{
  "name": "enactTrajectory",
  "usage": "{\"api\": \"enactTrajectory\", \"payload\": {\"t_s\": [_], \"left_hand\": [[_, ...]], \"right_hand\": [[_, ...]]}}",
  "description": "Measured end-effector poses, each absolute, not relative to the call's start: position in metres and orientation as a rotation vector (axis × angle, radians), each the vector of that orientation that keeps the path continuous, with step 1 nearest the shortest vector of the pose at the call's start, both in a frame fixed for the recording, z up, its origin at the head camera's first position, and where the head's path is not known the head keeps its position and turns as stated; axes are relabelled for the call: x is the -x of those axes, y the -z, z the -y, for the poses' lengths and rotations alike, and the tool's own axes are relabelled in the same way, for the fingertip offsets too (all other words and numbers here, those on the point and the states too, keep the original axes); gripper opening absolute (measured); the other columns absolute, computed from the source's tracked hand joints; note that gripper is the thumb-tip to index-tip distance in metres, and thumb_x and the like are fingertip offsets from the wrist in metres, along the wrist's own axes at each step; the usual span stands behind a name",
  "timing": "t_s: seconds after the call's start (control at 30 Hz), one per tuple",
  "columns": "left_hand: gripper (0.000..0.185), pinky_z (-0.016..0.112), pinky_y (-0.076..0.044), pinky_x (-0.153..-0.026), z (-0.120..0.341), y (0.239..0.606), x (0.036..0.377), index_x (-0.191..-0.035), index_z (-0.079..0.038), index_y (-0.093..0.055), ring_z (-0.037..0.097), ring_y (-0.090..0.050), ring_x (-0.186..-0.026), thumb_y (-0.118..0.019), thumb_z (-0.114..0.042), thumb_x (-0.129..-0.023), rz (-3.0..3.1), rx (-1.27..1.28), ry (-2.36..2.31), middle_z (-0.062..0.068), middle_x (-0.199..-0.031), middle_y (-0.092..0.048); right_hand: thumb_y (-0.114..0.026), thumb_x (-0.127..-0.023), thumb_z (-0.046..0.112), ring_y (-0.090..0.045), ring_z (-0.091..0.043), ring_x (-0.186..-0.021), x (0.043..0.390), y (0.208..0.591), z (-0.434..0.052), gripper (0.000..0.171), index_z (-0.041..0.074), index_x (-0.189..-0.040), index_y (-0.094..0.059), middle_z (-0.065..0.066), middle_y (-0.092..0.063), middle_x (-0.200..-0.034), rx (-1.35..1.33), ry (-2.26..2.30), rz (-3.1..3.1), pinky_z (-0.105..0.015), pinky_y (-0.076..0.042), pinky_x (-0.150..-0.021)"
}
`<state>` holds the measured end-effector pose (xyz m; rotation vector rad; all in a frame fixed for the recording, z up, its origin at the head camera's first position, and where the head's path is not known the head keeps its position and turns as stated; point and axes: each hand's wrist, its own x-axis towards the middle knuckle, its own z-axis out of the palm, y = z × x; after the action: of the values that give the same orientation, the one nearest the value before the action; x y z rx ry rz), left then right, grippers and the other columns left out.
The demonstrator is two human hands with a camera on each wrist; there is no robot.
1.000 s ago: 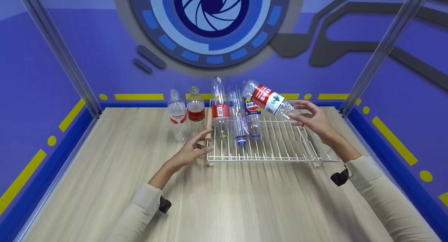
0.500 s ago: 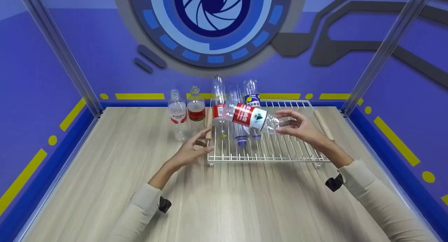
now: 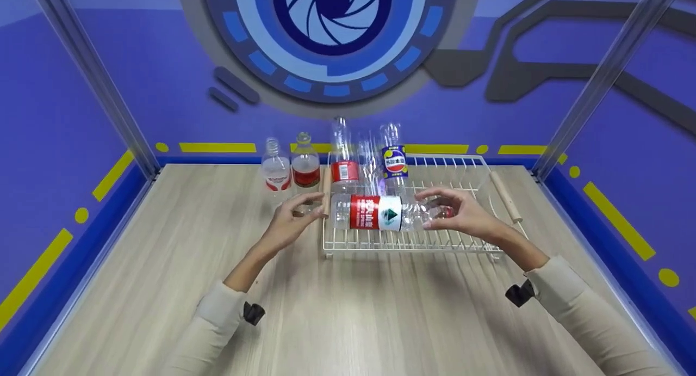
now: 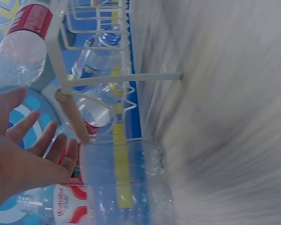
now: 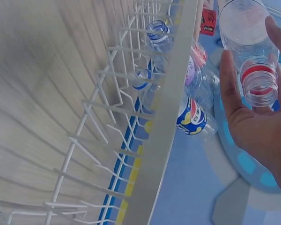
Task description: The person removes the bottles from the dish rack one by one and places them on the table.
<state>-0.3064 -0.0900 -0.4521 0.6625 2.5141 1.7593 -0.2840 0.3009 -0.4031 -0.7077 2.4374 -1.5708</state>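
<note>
A clear plastic bottle (image 3: 375, 213) with a red and white label lies level above the front of the white wire dish rack (image 3: 413, 251). My right hand (image 3: 462, 215) grips its neck; the right wrist view shows the uncapped mouth (image 5: 260, 89) with a red ring between thumb and fingers. My left hand (image 3: 288, 223) stands by the rack's left wooden handle (image 3: 327, 191), fingers spread and bent. In the left wrist view that hand (image 4: 33, 150) holds nothing, and the bottle's base (image 4: 21, 56) is beyond its thumb.
Leaning neck down in the rack are a red-label bottle (image 3: 345, 172), a clear bottle with a purple label (image 3: 368, 161) and a Pepsi bottle (image 3: 395, 162). Two more bottles, one with a white and red label (image 3: 277, 177) and one dark red (image 3: 306, 174), stand left of the rack.
My right hand has brought the bottle left and down from the rack's back right, turning it from tilted to level. My left hand has shifted slightly up beside the handle.
</note>
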Motion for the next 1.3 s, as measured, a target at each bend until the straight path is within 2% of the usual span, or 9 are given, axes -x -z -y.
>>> {"api": "enactTrajectory", "payload": {"t_s": [0.1,0.27,0.43,0.53,0.63,0.77,0.87,1.1,1.3], "left_hand": [[0.038,0.046,-0.052,-0.102,0.088,0.443,0.301,-0.141,-0.006,-0.060,0.033,-0.063,-0.122,-0.054,-0.024,-0.107,-2.401,-0.785,-1.739,0.014,-0.138,-0.065],[0.041,0.048,-0.051,-0.101,0.083,0.433,0.292,-0.146,-0.018,-0.057,0.026,-0.059,-0.120,-0.043,-0.033,-0.111,-2.232,-0.897,-1.596,0.010,-0.146,-0.059],[0.051,0.048,-0.052,-0.102,0.079,0.430,0.284,-0.149,-0.027,-0.053,0.027,-0.060,-0.124,-0.058,-0.046,-0.103,-2.178,-0.928,-1.474,0.008,-0.148,-0.056],[0.060,0.047,-0.056,-0.098,0.079,0.428,0.281,-0.150,-0.029,-0.052,0.029,-0.061,-0.124,-0.069,-0.048,-0.095,-2.180,-0.910,-1.431,0.009,-0.145,-0.058],[0.063,0.043,-0.057,-0.094,0.078,0.425,0.279,-0.148,-0.030,-0.054,0.029,-0.062,-0.119,-0.076,-0.045,-0.091,-2.185,-0.898,-1.424,0.011,-0.139,-0.060],[0.067,0.040,-0.058,-0.091,0.077,0.423,0.279,-0.147,-0.030,-0.055,0.032,-0.062,-0.118,-0.082,-0.038,-0.087,-2.193,-0.910,-1.417,0.012,-0.136,-0.060],[0.069,0.040,-0.059,-0.090,0.076,0.422,0.278,-0.147,-0.028,-0.056,0.034,-0.062,-0.118,-0.084,-0.036,-0.085,-2.215,-0.923,-1.399,0.012,-0.135,-0.061],[0.065,0.040,-0.058,-0.091,0.074,0.419,0.276,-0.147,-0.029,-0.056,0.030,-0.062,-0.117,-0.081,-0.035,-0.087,-2.275,-0.923,-1.381,0.010,-0.133,-0.063],[0.059,0.038,-0.058,-0.088,0.075,0.417,0.275,-0.145,-0.025,-0.057,0.025,-0.065,-0.109,-0.078,-0.033,-0.091,-2.317,-0.966,-1.404,0.010,-0.130,-0.067]], "right_hand": [[-0.086,-0.079,0.005,-0.066,-0.019,-0.108,0.281,0.402,-0.297,0.061,0.001,-0.135,-0.061,-0.014,-0.063,-0.134,0.768,1.542,-2.436,-0.026,-0.059,-0.083],[-0.087,-0.078,0.004,-0.065,-0.019,-0.111,0.277,0.402,-0.291,0.061,-0.002,-0.133,-0.062,-0.006,-0.064,-0.132,0.855,1.499,-2.431,-0.026,-0.059,-0.084],[-0.087,-0.076,0.003,-0.063,-0.021,-0.112,0.273,0.402,-0.287,0.058,0.001,-0.130,-0.065,-0.006,-0.063,-0.130,0.952,1.465,-2.448,-0.024,-0.058,-0.077],[-0.087,-0.076,0.003,-0.062,-0.027,-0.114,0.271,0.402,-0.286,0.057,0.006,-0.128,-0.067,-0.010,-0.061,-0.132,0.987,1.454,-2.455,-0.029,-0.059,-0.081],[-0.087,-0.076,0.003,-0.061,-0.032,-0.119,0.270,0.401,-0.285,0.056,0.006,-0.128,-0.067,-0.011,-0.060,-0.134,0.999,1.464,-2.445,-0.037,-0.060,-0.091],[-0.087,-0.076,0.002,-0.061,-0.033,-0.119,0.270,0.399,-0.286,0.058,0.003,-0.129,-0.066,-0.015,-0.060,-0.135,1.016,1.474,-2.446,-0.034,-0.059,-0.093],[-0.088,-0.076,0.003,-0.062,-0.031,-0.118,0.271,0.399,-0.287,0.060,0.001,-0.131,-0.064,-0.020,-0.060,-0.135,1.036,1.460,-2.467,-0.030,-0.059,-0.090],[-0.088,-0.077,0.006,-0.064,-0.026,-0.117,0.270,0.398,-0.290,0.062,0.004,-0.134,-0.063,-0.017,-0.062,-0.136,1.022,1.439,-2.505,-0.036,-0.060,-0.089],[-0.084,-0.082,0.006,-0.064,-0.019,-0.114,0.267,0.394,-0.295,0.059,0.004,-0.136,-0.060,-0.018,-0.063,-0.134,0.983,1.450,-2.516,-0.027,-0.057,-0.092]]}}
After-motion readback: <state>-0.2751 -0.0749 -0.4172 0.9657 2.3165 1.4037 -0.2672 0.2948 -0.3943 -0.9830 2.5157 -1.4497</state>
